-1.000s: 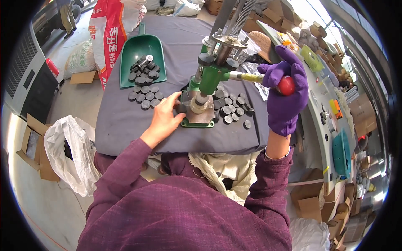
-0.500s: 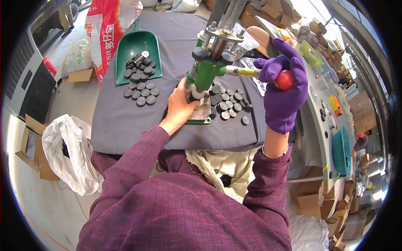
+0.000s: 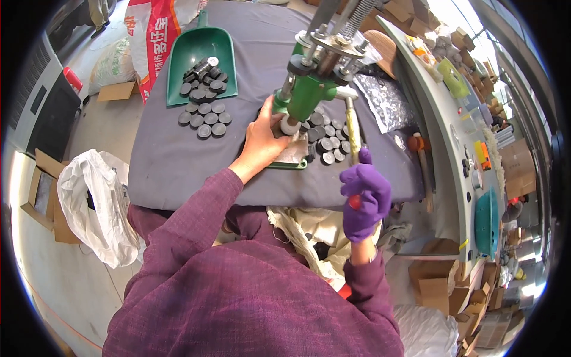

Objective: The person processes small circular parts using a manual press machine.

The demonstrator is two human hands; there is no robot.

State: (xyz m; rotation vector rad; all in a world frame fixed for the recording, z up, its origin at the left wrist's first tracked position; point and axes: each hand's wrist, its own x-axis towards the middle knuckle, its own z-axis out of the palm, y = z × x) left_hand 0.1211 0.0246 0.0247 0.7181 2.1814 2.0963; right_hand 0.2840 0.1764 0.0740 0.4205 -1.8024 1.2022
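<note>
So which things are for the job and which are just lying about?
Probably for the job:
green press, left hand at its base;
lever, held by gloved right hand;
dark discs;
green scoop holding some.

Probably just lying about:
straw hat;
teal basin;
red-and-white sack.

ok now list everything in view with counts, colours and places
Table: one, grey-clothed, centre
Press: one, green and metallic, on table
Lever: one, yellow-wrapped, right of press
Dustpan: one, green, far left of table
Discs: many, dark grey, in dustpan, before it, right of press
Printed sack: one, red and white, beyond table, left
Crumpled bag: one, white, left floor
Parts bag: one, clear, right of press
Hat: one, brown, beyond parts bag
Basin: one, teal, far right
Cardboard boxes: several, brown, floor and background
Left hand: one, bare, at press base
Right hand: one, purple-gloved, around lever end
</note>
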